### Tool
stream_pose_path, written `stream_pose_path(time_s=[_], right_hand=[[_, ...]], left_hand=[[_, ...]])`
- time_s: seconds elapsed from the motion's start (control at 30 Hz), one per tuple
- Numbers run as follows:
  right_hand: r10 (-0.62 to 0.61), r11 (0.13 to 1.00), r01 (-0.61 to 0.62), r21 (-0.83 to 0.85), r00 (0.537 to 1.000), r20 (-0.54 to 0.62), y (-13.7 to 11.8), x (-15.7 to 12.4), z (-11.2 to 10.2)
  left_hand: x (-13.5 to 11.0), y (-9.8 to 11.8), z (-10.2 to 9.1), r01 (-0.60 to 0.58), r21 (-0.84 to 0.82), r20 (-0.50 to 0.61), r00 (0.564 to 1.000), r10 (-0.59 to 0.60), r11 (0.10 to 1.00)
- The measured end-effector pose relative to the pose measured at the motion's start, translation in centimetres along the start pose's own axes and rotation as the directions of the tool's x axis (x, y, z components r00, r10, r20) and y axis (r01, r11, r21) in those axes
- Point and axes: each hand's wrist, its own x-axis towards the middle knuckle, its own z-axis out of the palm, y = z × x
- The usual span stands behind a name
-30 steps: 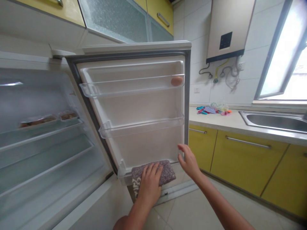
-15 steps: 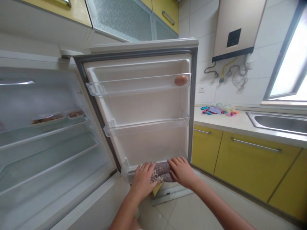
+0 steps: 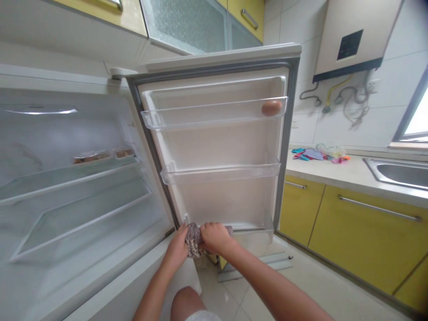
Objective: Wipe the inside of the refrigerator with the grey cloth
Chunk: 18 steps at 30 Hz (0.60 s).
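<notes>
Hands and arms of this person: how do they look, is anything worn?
The left hand and right hand are ungloved. The left forearm and right forearm are slender and bare as far as they show, with no sleeve, watch or bracelet visible.

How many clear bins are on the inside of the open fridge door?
3: the top bin, with an egg at its right end; the middle bin below; and the bottom bin, partly hidden by the cloth, left hand and right hand.
</notes>
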Motion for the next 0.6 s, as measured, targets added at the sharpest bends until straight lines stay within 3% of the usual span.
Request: stream_pose_path(time_s=[0.13, 0.27, 0.4, 0.6], right_hand=[[-0.008, 1.000, 0.008, 0.025, 1.000, -0.010, -1.8, 0.9, 0.3], [-0.003, 1.000, 0.003, 0.020, 1.000, -0.021, -0.5, -0.7, 0.2], [0.022, 1.000, -0.022, -0.004, 1.000, -0.018, 2.9, -3.9, -0.3], [0.090, 0.995, -0.091, -0.035, 0.995, -0.032, 11.6, -10.8, -1.3]], left_hand=[[-0.3, -0.9, -0.5, -0.008, -0.021, -0.010, 1.000, 0.008, 1.000], [-1.0, -0.5, -1.0, -0.030, 0.023, 0.015, 0.999, 0.030, 0.999], [-1.6, 0.8, -1.7, -0.072, 0.087, 0.080, 0.995, 0.065, 0.994], [-1.7, 1.1, -1.8, -0.109, 0.108, 0.082, 0.992, 0.100, 0.988]])
